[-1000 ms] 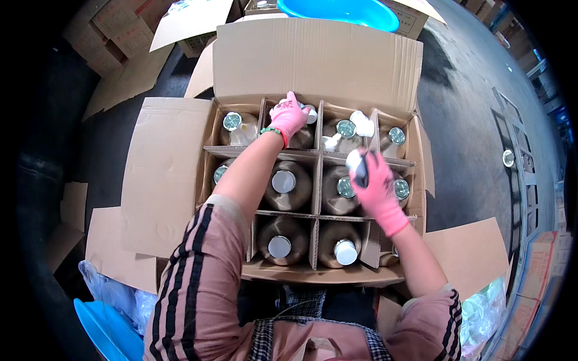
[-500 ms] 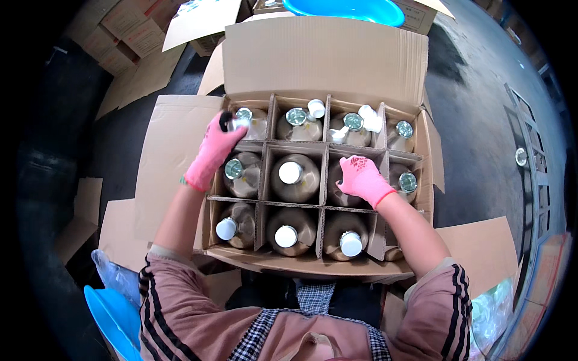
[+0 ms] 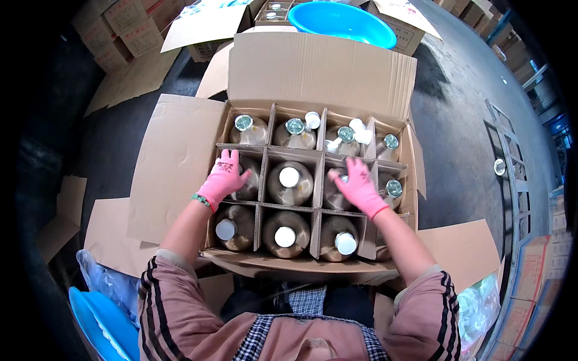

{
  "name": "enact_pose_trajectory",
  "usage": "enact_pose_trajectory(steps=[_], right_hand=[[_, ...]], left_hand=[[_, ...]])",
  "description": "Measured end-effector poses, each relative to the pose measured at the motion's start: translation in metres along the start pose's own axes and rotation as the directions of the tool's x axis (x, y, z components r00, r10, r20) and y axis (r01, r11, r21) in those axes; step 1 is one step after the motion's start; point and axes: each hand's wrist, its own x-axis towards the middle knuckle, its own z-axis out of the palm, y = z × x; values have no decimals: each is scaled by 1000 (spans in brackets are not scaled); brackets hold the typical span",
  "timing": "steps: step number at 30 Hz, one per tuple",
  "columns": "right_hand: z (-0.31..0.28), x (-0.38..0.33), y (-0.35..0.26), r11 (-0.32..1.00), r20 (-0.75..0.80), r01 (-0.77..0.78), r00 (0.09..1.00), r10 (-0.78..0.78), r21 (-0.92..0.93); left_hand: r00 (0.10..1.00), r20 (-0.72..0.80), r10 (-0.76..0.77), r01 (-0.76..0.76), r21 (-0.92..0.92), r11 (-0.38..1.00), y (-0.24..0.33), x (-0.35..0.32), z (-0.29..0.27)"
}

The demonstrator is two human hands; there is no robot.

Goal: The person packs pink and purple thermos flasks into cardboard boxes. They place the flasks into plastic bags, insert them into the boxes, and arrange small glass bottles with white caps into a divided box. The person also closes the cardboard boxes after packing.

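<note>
An open cardboard box [image 3: 319, 99] with cardboard dividers [image 3: 291, 206] holds several rounded clear glass bottles. Pink gloves cover both hands. My left hand [image 3: 224, 175] lies over the left bottle of the middle row, fingers stretched and thumb apart, hiding its mouth. Above the third bottle of that row is my right hand [image 3: 361, 185], fingers spread, with a white cap partly visible beside the thumb. White caps such as this middle-row cap [image 3: 289, 177] and this front-row cap [image 3: 345, 243] sit on bottles. Far-row mouths [image 3: 243, 123] are bare, with loose white caps [image 3: 312, 120] among them.
Box flaps [image 3: 174, 162] spread out at the left, far side and right. Behind stands a blue basin [image 3: 343, 24]; another blue basin [image 3: 102, 325] is at lower left. Stacked cartons [image 3: 135, 36] fill the far left. A metal rack [image 3: 512, 162] lies on the floor at right.
My left hand has come down from the far-left bottle to the middle-row left one, its fingers now spread. My right hand has opened, and a white cap shows beside it. The view has shifted slightly.
</note>
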Motion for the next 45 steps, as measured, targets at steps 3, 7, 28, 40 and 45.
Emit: enact_pose_trajectory(steps=[3, 7, 28, 40, 45], right_hand=[[-20, 47, 26, 998, -277, -57, 960, 45, -35], [-19, 99, 59, 944, 73, -48, 994, 76, -327], [-64, -26, 98, 911, 223, -6, 969, 108, -412], [-35, -21, 102, 938, 85, -137, 981, 172, -319], [-26, -33, 107, 921, -71, -255, 967, 245, -295]], left_hand=[[986, 167, -19, 14, 35, 999, 20, -5, -29], [993, 113, 28, -40, 108, 993, 9, 6, -13], [923, 24, 383, -383, 17, 923, 188, 105, 4], [904, 416, 96, -134, 63, 989, 216, 132, 7], [876, -438, 199, -344, -281, 896, 141, 108, -17]])
